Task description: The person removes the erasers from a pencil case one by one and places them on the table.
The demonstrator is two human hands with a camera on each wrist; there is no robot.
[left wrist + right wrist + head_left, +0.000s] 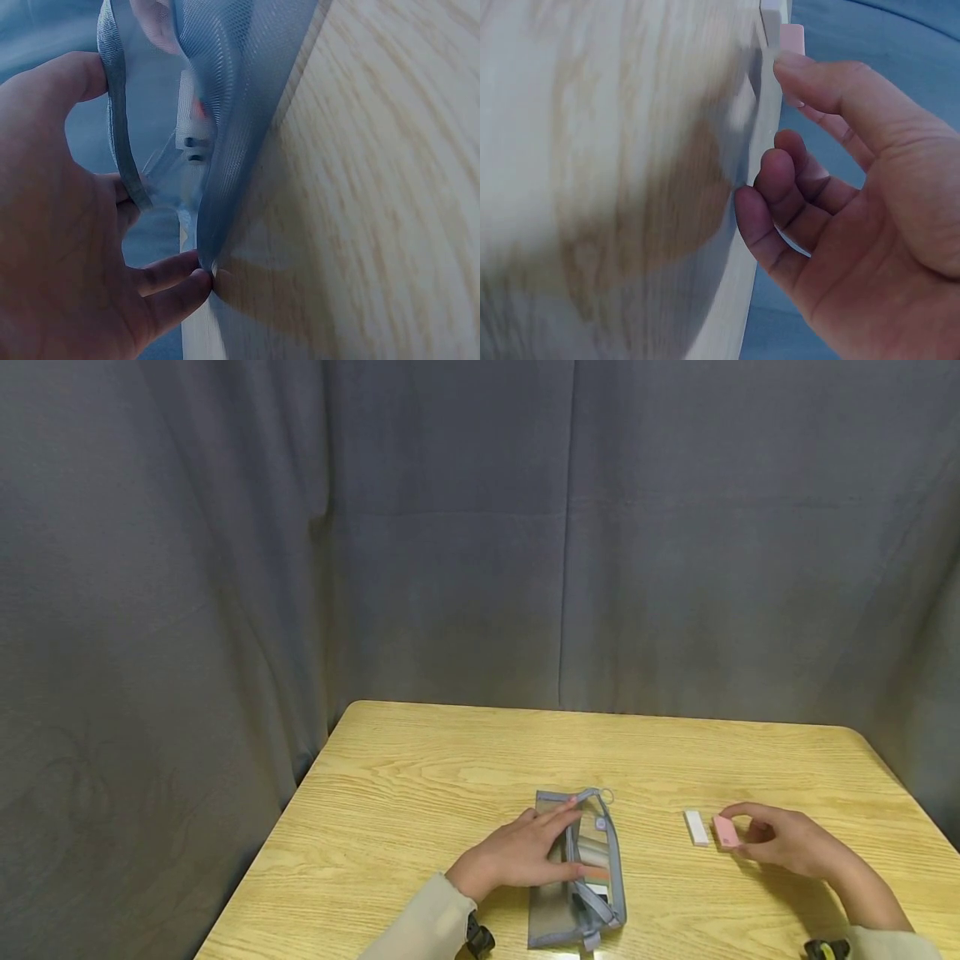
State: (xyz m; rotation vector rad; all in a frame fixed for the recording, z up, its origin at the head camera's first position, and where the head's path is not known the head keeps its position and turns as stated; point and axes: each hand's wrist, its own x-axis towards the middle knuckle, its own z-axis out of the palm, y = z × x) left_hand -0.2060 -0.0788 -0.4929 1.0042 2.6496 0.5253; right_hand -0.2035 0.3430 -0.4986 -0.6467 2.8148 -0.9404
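Grey-blue curtain (450, 568) hangs behind a wood-grain table (420, 752) in the head view. Mesh pouch (551, 906) lies at the near middle, its mouth facing right; an orange piece (597, 873) shows inside. Left hand (517, 852) is spread wide across it, thumb and fingers apart, probably to keep the mouth gaping. To the right, the right hand (798, 842) pinches a pink block (725, 832) by its far and near ends, a narrow grip that leaves its top uncovered. White block (696, 828) sits just left of it, apart.

Left wrist view: thumb against the pouch's rim strip, two fingertips at a lower corner, likely steadying the limp mesh.

Right wrist view: thumb and forefinger on the pink block, other fingers loosely bent. Cannot tell whether the block touches the table.
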